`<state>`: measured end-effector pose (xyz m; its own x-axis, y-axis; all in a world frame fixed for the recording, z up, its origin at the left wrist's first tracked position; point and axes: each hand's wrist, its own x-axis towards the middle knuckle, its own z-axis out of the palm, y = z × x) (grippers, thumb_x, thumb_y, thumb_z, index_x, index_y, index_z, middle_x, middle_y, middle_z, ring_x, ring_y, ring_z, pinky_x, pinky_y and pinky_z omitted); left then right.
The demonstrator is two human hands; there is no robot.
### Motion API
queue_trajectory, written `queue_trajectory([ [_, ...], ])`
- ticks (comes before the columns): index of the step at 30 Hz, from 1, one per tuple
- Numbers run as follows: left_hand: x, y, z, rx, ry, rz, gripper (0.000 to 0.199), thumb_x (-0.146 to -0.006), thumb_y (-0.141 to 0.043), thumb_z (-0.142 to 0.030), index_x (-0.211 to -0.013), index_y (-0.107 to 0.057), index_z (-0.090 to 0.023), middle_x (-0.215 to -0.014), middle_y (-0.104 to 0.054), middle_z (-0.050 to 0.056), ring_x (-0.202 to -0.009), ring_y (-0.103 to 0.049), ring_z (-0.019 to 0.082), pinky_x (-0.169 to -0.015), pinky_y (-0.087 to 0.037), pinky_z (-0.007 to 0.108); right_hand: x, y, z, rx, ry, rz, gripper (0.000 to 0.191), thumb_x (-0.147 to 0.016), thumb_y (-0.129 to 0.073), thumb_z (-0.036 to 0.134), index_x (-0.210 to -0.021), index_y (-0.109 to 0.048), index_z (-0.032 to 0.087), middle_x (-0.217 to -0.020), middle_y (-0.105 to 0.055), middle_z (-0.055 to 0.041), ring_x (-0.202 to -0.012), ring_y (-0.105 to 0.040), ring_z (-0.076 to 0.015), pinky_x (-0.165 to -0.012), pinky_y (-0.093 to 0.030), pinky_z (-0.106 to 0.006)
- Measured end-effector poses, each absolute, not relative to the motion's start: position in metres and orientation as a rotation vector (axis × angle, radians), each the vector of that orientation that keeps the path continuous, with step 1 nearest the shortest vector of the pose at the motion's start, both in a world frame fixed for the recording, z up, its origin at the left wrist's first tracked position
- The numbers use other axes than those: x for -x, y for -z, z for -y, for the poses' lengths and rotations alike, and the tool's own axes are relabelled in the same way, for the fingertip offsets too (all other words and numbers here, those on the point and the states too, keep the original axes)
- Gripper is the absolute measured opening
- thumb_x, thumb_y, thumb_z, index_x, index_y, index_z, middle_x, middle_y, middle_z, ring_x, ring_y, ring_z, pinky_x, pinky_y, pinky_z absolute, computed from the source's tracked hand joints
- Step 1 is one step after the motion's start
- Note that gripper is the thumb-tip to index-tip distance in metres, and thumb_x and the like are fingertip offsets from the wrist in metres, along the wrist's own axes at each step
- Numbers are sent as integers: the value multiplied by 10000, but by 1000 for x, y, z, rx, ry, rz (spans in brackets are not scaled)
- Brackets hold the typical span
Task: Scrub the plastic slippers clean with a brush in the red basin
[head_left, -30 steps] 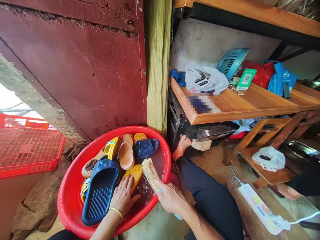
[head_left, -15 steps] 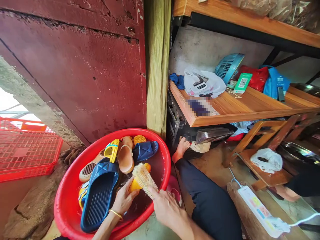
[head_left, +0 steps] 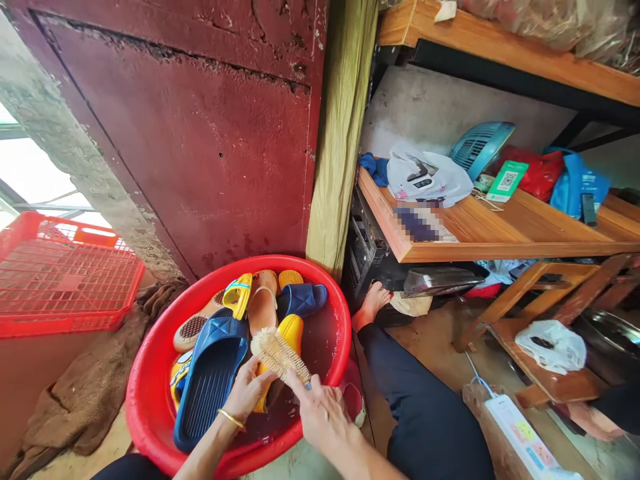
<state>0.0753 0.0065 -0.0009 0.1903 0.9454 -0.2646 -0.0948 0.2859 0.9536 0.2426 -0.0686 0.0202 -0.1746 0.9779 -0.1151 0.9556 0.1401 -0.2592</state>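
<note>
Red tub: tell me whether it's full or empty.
Partly full: the red tub holds murky water that stops short of the top, plus shoes, including a large blue sandal.

Dark red door (head_left: 200,153), paint chipped; beside it yellowish post or curtain (head_left: 345,147), can't tell which. Left: red crate (head_left: 75,273), brown sacking (head_left: 90,380) on floor next to it. Right: wooden table (head_left: 545,233) with blue cloth (head_left: 376,170), white bag (head_left: 430,177), tilted blue fan (head_left: 480,148), green QR card (head_left: 507,181), red bag (head_left: 545,175), blue bag (head_left: 575,183), pixelated item (head_left: 419,223) near front corner. Shelf (head_left: 505,33) above, clear plastic (head_left: 575,23) on top. Below table: black crate (head_left: 367,243), shiny container (head_left: 440,281). Lower right: wooden chair (head_left: 580,383), small plastic bag (head_left: 553,345) on seat, metal bowl (head_left: 615,333) beyond, power strip (head_left: 525,437) near bottom edge.
</note>
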Motion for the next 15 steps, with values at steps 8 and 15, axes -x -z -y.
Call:
queue_trajectory([
  [8, -69, -16, -6, -933, -936, -1087, 806, -592, -823, -348, -1340, -587, -163, -1024, -773, 82, -842, -728, 277, -671, -565, 322, -278, -23, 33, 1957, -569, 1843, 565, -975, -366, 189, -1538, -409, 210, -1283, -684, -140, -1132, -671, -248, -982, -513, -358],
  [15, -69, -14, -11, -600, -1038, -1044, 623, -683, -766, -378, -1257, -579, -225, -1027, -775, 45, -818, -752, 237, -656, -577, 301, -257, -24, 50, 1620, -1081, 1733, 583, -991, -326, 247, -1573, -326, 202, -952, -759, -45, -735, -720, -168, -690, -587, -275],
])
